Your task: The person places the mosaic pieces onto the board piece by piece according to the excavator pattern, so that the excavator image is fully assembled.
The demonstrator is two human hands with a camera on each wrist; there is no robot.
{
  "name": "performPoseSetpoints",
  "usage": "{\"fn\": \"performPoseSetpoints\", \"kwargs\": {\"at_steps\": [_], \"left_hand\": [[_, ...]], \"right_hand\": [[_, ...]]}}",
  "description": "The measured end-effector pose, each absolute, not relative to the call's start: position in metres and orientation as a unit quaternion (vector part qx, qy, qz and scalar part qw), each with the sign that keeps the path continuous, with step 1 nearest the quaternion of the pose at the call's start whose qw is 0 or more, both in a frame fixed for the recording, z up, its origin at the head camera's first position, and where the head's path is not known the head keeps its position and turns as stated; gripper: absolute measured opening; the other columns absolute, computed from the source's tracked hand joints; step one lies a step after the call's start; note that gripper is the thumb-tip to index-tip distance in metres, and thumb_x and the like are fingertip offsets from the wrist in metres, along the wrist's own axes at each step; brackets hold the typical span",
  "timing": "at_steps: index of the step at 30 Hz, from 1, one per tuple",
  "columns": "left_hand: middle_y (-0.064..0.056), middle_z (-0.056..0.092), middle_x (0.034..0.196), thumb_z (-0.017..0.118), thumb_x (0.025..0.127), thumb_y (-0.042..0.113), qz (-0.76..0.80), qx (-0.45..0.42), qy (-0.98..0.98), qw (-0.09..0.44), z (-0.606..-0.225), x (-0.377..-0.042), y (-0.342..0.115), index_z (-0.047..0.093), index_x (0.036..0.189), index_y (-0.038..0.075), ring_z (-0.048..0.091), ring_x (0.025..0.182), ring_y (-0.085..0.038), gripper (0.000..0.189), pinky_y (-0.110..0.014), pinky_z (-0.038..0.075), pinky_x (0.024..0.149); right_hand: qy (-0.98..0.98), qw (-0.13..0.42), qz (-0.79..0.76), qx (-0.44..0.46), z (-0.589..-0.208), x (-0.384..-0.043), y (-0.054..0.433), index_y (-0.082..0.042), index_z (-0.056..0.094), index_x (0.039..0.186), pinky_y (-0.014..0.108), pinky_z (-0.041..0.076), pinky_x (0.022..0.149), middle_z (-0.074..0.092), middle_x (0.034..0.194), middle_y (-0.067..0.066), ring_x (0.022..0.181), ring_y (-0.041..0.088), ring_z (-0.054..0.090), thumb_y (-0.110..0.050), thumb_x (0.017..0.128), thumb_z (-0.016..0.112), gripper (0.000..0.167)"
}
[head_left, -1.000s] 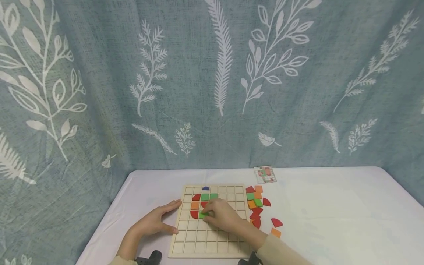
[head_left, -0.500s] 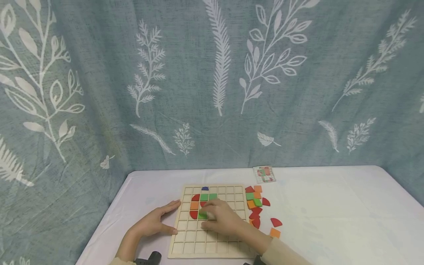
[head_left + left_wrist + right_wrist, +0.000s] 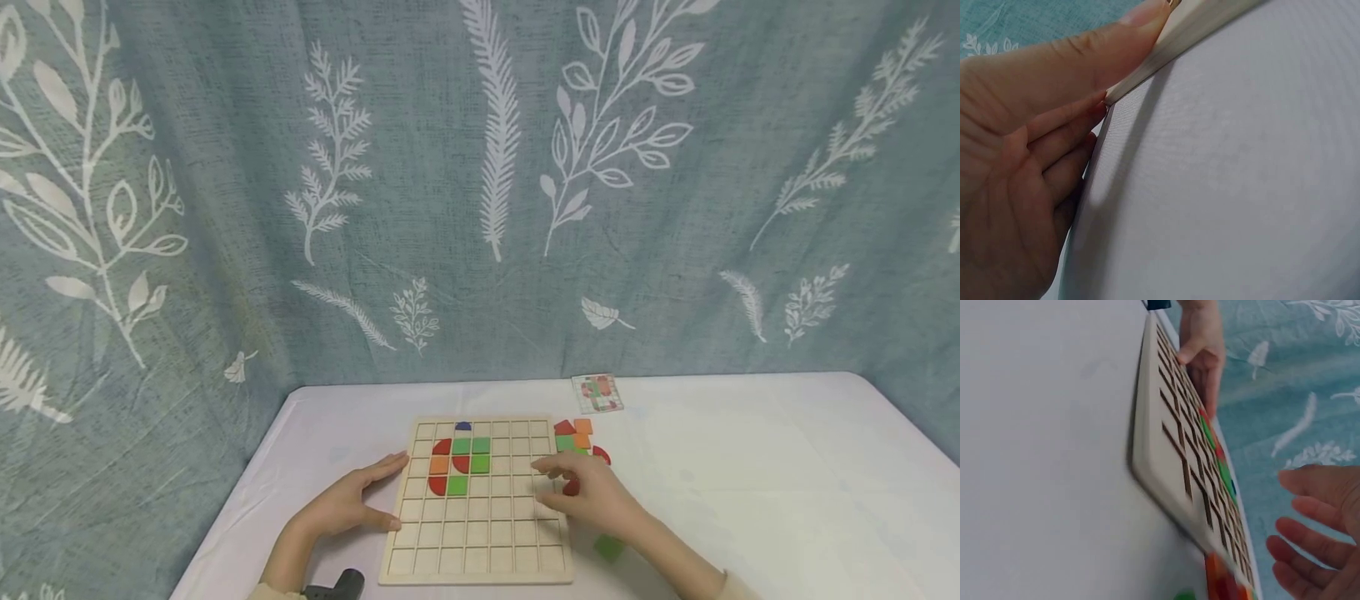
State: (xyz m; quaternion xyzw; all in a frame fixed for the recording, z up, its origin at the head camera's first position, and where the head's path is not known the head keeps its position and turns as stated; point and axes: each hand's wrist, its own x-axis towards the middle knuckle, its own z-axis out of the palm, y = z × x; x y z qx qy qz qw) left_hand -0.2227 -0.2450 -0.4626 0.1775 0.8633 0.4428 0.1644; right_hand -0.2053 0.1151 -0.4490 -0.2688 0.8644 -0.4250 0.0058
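Note:
The wooden grid board (image 3: 480, 533) lies on the table with red, orange, green and blue pieces in its upper left cells. A green square tile (image 3: 457, 485) sits in a cell beside a red quarter-round piece (image 3: 437, 485). My left hand (image 3: 348, 500) rests against the board's left edge, fingers and thumb extended; its thumb (image 3: 1104, 56) touches the edge in the left wrist view. Over the board's right edge hovers my right hand (image 3: 592, 492), fingers loosely bent and apart, holding nothing. The right wrist view shows those fingers (image 3: 1310, 540) spread.
Loose pieces lie right of the board, including an orange square (image 3: 582, 426) and a red piece (image 3: 564, 427); my right hand hides some. A green square (image 3: 610, 547) lies below the right forearm. A pattern card (image 3: 597, 393) lies behind. A patterned curtain (image 3: 450, 208) hangs behind the table.
My right hand has let go of the green square tile, which stays in its cell, and has moved right to the board's right edge. My left hand has stayed in place.

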Motion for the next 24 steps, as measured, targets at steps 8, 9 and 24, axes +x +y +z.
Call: {"fn": "performPoseSetpoints", "kwargs": {"at_steps": [8,9,24], "left_hand": [[-0.026,0.022,0.148,0.081,0.066,0.020,0.442,0.184,0.862,0.169,-0.462,-0.223,-0.245,0.034,0.141,0.000,0.014,0.135,-0.047,0.091,-0.065,0.015,0.105],[-0.026,0.022,0.148,0.081,0.066,0.020,0.442,0.185,0.861,0.169,-0.462,-0.223,-0.245,0.034,0.141,-0.001,0.014,0.135,-0.048,0.091,-0.065,0.015,0.105],[-0.027,0.022,0.147,0.082,0.065,0.020,0.452,0.182,0.857,0.170,-0.461,-0.221,-0.246,0.034,0.140,-0.002,0.013,0.135,-0.048,0.092,-0.065,0.013,0.105]], "right_hand": [[0.888,0.027,-0.378,-0.261,-0.452,-0.181,0.153,-0.008,0.067,0.106,0.027,0.053,0.075,0.067,0.096,-0.004,0.084,0.011,0.059,-0.022,0.079,0.073,0.031],[0.893,0.036,-0.373,-0.251,-0.452,-0.177,0.156,-0.009,0.067,0.107,0.025,0.052,0.075,0.067,0.097,-0.005,0.084,0.010,0.058,-0.024,0.079,0.073,0.032],[0.850,0.130,-0.382,-0.338,-0.465,-0.166,0.190,-0.026,0.063,0.114,0.020,0.049,0.082,0.060,0.108,-0.012,0.095,0.006,0.053,0.003,0.079,0.060,0.046]]}}
